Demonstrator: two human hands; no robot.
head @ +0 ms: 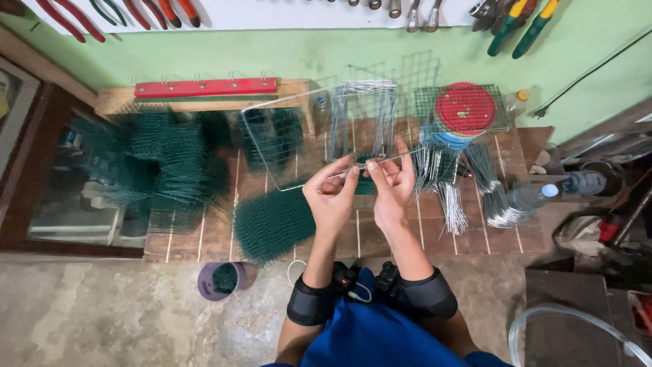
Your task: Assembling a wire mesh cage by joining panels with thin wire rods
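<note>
My left hand [331, 194] and my right hand [392, 182] both pinch the near edge of a bare metal wire frame [268, 160], a large rectangular loop held above the tiled workbench [353, 234]. The frame reaches away to the left and toward the wall. Behind it stands a bundle of similar silver wire frames [363, 115]. A flat piece of green wire mesh [272, 224] lies just left of my left hand.
A heap of green mesh pieces [159, 170] fills the bench's left side. Bent silver wires [441, 190] lie to the right, near stacked red and blue lids under mesh [465, 109] and a plastic bottle [533, 197]. A purple cup [219, 280] sits on the floor. Pliers [519, 20] hang on the wall.
</note>
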